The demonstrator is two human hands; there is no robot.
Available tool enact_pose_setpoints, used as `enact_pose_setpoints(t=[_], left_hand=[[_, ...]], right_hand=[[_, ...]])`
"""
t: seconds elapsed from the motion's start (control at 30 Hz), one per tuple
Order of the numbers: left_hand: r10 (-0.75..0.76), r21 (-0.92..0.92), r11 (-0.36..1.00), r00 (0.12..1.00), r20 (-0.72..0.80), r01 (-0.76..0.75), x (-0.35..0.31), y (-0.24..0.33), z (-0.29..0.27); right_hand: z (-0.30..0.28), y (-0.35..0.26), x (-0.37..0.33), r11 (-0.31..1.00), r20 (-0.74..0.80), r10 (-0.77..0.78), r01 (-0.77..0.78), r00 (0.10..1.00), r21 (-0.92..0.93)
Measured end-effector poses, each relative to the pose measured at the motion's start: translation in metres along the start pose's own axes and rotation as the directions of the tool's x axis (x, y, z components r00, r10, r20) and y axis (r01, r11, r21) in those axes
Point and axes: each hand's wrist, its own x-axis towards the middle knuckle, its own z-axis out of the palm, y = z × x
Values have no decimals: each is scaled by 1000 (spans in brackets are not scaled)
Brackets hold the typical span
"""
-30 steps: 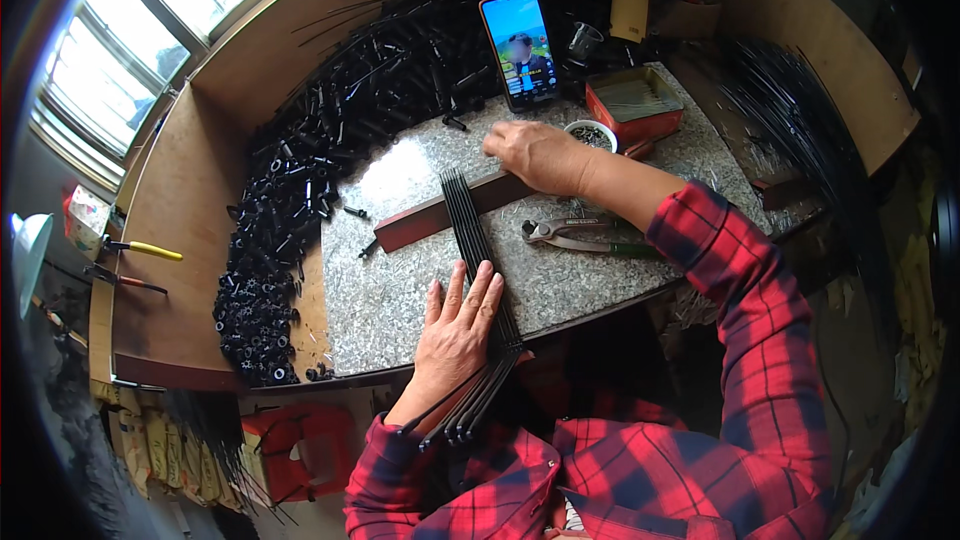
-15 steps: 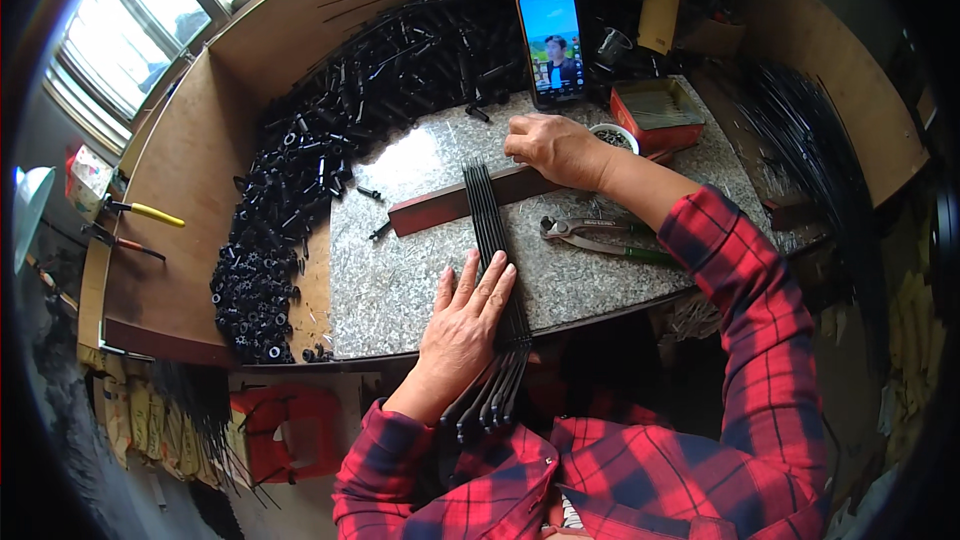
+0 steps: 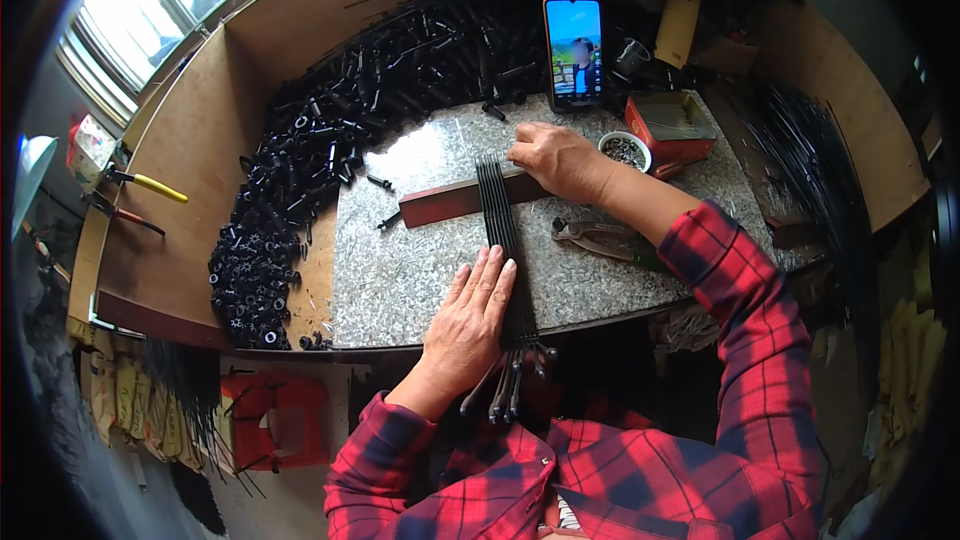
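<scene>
A row of thin black rods (image 3: 496,202) lies side by side across a dark red bar (image 3: 440,202). My left hand (image 3: 466,325) rests flat on the rods near the front edge of the grey speckled slab (image 3: 390,290), fingers stretched out. Below it, the rods' knobbed ends (image 3: 512,385) hang past that edge, fanned apart. My right hand (image 3: 570,162) is closed in a pinch just right of the rods' far ends, over the bar's right part. Whatever its fingertips hold is too small to make out. Cutting pincers (image 3: 600,237) lie on the slab below my right wrist.
A white cup (image 3: 648,162) of small metal pieces and a red tin (image 3: 688,148) stand beyond my right wrist. A phone (image 3: 575,50) leans at the back. Black tubular parts (image 3: 420,65) heap along the left and rear; long black rods (image 3: 815,140) lie far right.
The view has shifted slightly. My right hand has come closer to the rods' far ends. The hanging near ends have spread, some toward the right. My left hand stays flat on the rods.
</scene>
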Motion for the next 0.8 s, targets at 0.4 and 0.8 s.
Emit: enact_pose_setpoints(t=[0.4,0.8], left_hand=[[27,64,997,998,50,-30,1,4,-3],[18,8,1000,999,47,-19,0,2,-2]], right_hand=[[-51,31,-14,975,-121,194,-205,974,-88],[-106,118,-91,712,318,692,-542,648,-446]])
